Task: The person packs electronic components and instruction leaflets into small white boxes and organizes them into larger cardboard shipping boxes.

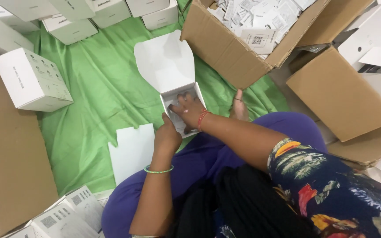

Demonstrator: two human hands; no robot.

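Note:
A small white carton (169, 99) stands open on the green cloth (98, 92), just in front of my knees, its lid flap (164, 57) tipped back away from me. My left hand (166, 134), with a green bangle at the wrist, grips the carton's near left wall. My right hand (187, 109), a red thread on its wrist, reaches down into the carton with fingers spread flat against the inside. What lies under those fingers is hidden.
A large cardboard box (225, 48) full of white leaflets stands behind the carton, with a second brown box (340, 92) at right. Closed white cartons (31, 79) sit left and along the top. A white sheet (133, 150), more leaflets (62, 216) and flat cardboard (9, 154) lie to my left.

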